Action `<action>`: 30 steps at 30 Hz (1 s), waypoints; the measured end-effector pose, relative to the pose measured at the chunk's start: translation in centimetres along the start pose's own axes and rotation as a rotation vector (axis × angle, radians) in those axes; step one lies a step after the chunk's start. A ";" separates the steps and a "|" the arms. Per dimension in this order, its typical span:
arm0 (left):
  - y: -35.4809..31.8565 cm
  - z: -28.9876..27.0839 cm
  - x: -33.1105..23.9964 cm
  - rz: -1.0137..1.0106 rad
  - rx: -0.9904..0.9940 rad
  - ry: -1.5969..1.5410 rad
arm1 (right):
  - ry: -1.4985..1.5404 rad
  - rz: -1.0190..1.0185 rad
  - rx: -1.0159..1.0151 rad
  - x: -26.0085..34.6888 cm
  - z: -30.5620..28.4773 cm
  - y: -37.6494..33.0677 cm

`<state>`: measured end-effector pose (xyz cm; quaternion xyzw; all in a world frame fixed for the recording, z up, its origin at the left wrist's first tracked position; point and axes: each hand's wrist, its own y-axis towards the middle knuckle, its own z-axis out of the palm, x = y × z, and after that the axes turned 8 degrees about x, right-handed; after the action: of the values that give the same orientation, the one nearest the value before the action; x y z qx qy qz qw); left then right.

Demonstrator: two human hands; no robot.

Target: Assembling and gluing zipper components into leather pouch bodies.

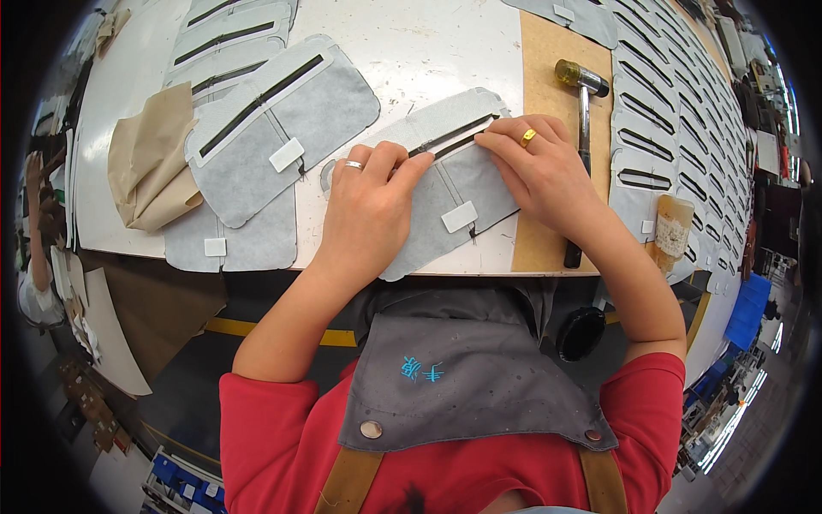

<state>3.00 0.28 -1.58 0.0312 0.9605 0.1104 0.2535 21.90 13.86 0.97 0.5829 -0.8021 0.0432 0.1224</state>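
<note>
Grey fabric panel (490,184), lying aslant on the white surface (428,51) to the left of the hammer (585,124), which serves as landmark for all places given. Along the panel's upper part runs a long slot with a black strip (454,134); from the slot a narrow double seam descends to a white rectangular tag (459,217), with short dark threads beside it. The lower corner of the panel reaches the front edge.

The right grip (485,140), a bare hand wearing a gold-coloured ring (528,136), is left of the hammer's handle, thumb and fingertips pinched on the panel at the end of the slot nearest the hammer. The left grip (409,167), farther left of the hammer, wears a silver-coloured ring (354,164); its thumb touches the panel beside the slot, its fingers are curled, and whether they close on the fabric cannot be told.

The hammer, its head turned away from the wearer, rests on a brown board (544,231). Well to its left, a similar slotted panel (334,98) tops an overlapping pile, next to a crumpled beige cloth (145,163). To its right stretch rows of slotted pieces (644,128) and, nearer the wearer, a whitish-crusted container (674,227).
</note>
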 end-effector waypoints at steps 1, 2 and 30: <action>0.0 0.0 0.0 0.000 0.002 0.005 | 0.009 0.023 -0.042 0.0 0.0 0.0; 0.0 0.0 0.0 0.001 0.002 0.008 | 0.010 0.023 -0.044 0.1 0.3 0.0; 0.0 0.1 -0.3 0.030 0.024 0.216 | -0.215 -0.056 0.024 -2.2 -0.1 -0.7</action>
<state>3.29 0.29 -1.48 0.0363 0.9830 0.1051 0.1464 23.18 15.70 0.50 0.6080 -0.7933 -0.0135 0.0297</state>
